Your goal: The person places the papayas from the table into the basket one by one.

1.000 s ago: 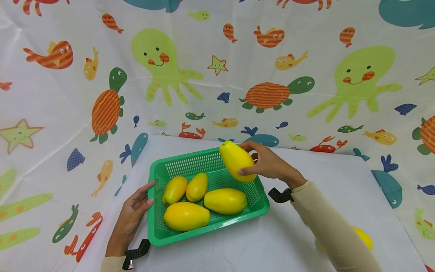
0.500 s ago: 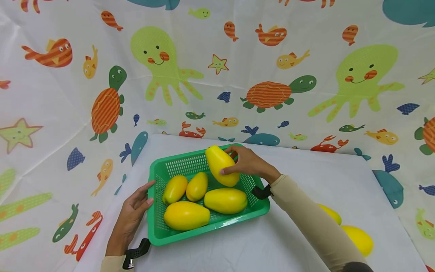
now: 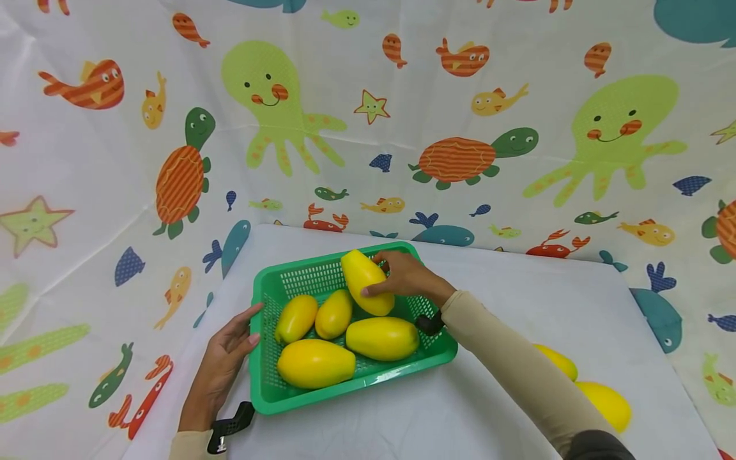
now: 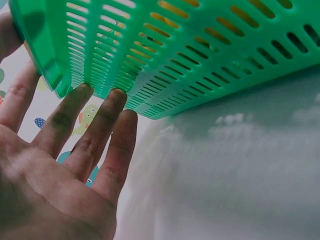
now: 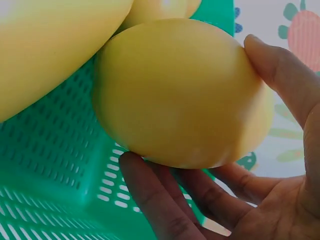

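My right hand holds a yellow papaya between thumb and fingers, inside the back right part of a green plastic basket. In the right wrist view the papaya fills the space between thumb and fingertips, close to another fruit. Several yellow fruits lie in the basket, among them a large one at the front and a small one at the left. My left hand rests against the basket's left side; in the left wrist view its straight fingers touch the slotted outer wall.
Two more yellow fruits, one of them large, lie on the white tablecloth at the right, partly behind the right sleeve. A white curtain printed with sea animals stands behind and at the left.
My right hand has carried the papaya left and slightly down, further into the basket. As the right arm shifted, the fruits on the cloth came into fuller view. The left hand stays put.
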`<move>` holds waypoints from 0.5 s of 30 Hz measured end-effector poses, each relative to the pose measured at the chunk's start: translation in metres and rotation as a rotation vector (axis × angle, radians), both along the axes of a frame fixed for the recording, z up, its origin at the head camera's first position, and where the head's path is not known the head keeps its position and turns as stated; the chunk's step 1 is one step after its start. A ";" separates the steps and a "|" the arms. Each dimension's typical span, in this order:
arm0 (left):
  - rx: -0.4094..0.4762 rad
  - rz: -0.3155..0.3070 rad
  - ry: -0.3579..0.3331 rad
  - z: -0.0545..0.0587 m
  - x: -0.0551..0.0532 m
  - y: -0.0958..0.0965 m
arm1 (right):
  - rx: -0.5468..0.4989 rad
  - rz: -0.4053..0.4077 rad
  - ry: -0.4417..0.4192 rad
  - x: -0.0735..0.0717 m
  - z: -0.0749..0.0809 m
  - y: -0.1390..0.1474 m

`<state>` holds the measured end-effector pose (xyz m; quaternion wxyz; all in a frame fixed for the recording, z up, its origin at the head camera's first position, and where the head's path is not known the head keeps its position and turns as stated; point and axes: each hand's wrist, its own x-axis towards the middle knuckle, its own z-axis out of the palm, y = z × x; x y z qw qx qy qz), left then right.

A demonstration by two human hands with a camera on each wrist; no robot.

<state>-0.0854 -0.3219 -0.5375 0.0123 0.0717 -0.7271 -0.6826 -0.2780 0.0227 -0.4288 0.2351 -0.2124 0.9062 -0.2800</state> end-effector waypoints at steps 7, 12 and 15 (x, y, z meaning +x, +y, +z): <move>-0.009 -0.011 0.006 0.000 0.000 -0.001 | 0.028 -0.007 -0.026 -0.001 -0.009 -0.005; -0.020 -0.009 -0.002 0.000 0.000 -0.001 | 0.030 -0.009 -0.046 -0.003 -0.016 -0.007; -0.023 -0.005 -0.011 0.000 0.000 -0.001 | 0.053 0.005 -0.043 -0.003 -0.021 -0.008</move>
